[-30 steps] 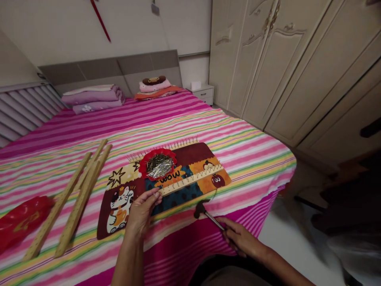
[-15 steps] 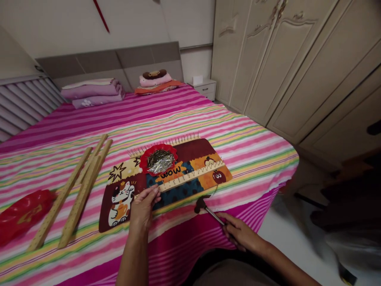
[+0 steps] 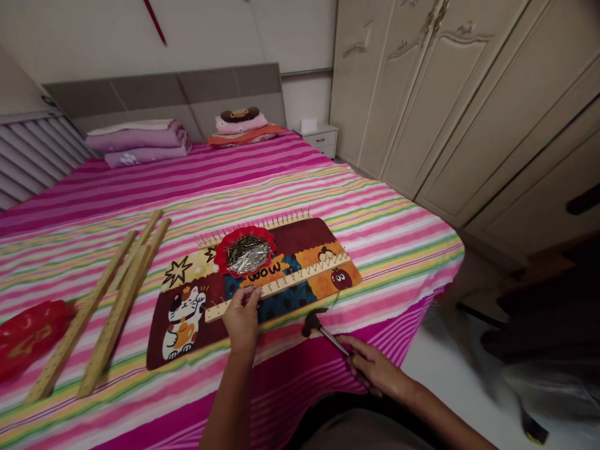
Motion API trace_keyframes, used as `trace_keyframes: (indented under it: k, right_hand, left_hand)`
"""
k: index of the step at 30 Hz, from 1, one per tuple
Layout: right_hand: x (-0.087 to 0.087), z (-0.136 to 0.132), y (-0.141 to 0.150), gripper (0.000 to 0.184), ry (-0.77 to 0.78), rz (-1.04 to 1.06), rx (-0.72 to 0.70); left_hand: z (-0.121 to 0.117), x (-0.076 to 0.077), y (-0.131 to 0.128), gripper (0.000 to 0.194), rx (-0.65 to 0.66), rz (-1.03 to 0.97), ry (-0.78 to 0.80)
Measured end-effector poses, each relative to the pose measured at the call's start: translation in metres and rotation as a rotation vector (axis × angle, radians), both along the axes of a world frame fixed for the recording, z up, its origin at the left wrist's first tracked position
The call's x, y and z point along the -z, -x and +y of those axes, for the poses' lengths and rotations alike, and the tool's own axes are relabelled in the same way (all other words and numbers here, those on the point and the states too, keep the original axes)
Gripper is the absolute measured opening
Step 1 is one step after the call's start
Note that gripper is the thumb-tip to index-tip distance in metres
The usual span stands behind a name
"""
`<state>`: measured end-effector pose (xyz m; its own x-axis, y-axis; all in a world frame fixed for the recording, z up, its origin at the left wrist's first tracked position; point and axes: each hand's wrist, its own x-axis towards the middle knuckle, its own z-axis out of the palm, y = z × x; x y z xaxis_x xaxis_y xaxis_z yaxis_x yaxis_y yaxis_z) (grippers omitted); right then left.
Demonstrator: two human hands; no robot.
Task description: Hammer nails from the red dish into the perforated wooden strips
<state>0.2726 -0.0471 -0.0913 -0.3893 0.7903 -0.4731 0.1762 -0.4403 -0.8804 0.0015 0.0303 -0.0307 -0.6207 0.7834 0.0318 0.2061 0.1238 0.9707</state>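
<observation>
One hand (image 3: 243, 312) pinching nailed strip (image 3: 300, 277), another gripping hammer (image 3: 327, 334)

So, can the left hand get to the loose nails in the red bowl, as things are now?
Probably yes. The left hand is near the red bowl, and nothing covers the loose nails. A wooden strip lies partly between, but it looks low enough to pass over.

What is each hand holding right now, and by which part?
The right hand holds the hammer by its handle. The left hand is at the nearer wooden strip, left of its middle; whether it grips anything cannot be told.
</observation>
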Motion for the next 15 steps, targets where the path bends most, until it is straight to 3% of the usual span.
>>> trace_keyframes:
  k: [15]
  right_hand:
    - [0.002, -0.002, 0.002, 0.057, -0.013, -0.037, 0.004]
  left_hand:
    - [-0.002, 0.016, -0.009, 0.026, -0.076, 0.141, 0.002]
